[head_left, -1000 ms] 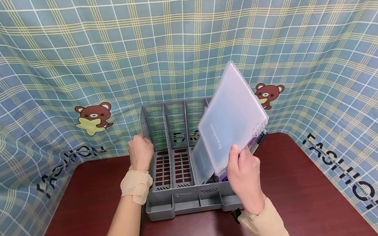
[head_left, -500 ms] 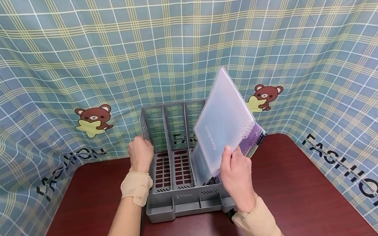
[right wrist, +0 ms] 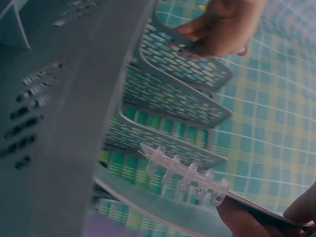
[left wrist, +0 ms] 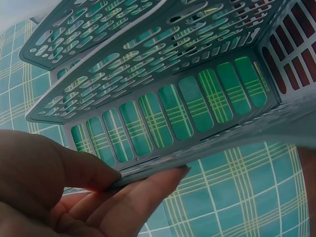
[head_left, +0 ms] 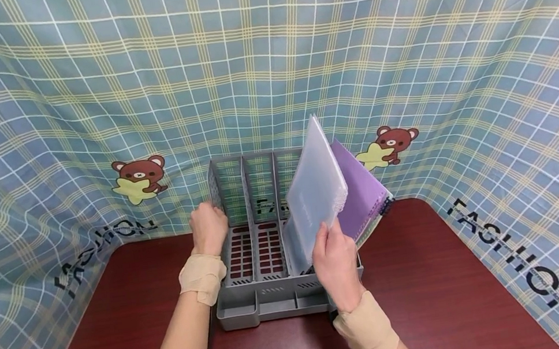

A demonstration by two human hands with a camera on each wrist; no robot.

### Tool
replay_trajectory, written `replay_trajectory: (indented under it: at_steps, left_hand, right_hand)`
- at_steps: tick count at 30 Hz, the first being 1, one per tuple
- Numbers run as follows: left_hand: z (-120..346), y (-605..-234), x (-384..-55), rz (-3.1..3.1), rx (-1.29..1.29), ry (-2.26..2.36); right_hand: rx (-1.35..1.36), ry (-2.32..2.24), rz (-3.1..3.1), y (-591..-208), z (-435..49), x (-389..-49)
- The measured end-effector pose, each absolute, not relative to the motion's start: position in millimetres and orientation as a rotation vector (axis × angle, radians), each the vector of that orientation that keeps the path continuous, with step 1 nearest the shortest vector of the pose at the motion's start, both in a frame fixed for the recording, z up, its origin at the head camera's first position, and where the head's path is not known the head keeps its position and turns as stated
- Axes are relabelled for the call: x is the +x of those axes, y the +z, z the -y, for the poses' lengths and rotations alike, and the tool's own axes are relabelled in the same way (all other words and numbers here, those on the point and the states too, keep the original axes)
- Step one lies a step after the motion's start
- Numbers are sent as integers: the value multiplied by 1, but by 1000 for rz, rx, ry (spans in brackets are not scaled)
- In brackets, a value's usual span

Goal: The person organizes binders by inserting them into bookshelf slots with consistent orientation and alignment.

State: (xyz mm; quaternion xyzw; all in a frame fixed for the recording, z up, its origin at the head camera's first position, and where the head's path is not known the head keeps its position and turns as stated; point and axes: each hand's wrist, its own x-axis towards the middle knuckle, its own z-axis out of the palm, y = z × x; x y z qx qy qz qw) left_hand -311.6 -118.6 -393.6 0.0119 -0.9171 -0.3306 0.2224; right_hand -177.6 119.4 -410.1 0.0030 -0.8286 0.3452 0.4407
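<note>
A grey desktop file organizer (head_left: 273, 284) with upright perforated dividers stands on the table. My left hand (head_left: 209, 228) grips its left side wall; in the left wrist view, thumb and fingers of that hand (left wrist: 113, 202) pinch the panel's edge. With my right hand (head_left: 337, 272) I hold a translucent-covered notebook (head_left: 313, 193) by its lower corner, tilted above the organizer's right part. Clear binding rings (right wrist: 190, 177) line its edge in the right wrist view. A purple notebook (head_left: 357, 191) leans behind it on the right, and another pale-covered notebook (head_left: 294, 248) stands in a slot to the left.
Slots on the left show bare grid floors (head_left: 240, 255). Small trays (head_left: 238, 313) run along the organizer's front. Dark red tabletop (head_left: 135, 320) surrounds it, and a plaid curtain (head_left: 170, 95) with printed bears hangs behind and at both sides.
My right hand has moved left with the notebook, which has turned more edge-on and come lower. More of the purple notebook shows. My left hand has stayed on the side wall.
</note>
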Motion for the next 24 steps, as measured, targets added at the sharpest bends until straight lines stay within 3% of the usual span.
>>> replay_trajectory:
  at_steps: [24]
  left_hand:
    - [120,-394,-311,2544,26,-940]
  right_hand:
    - [-152,979,2218,-472,-90,-208]
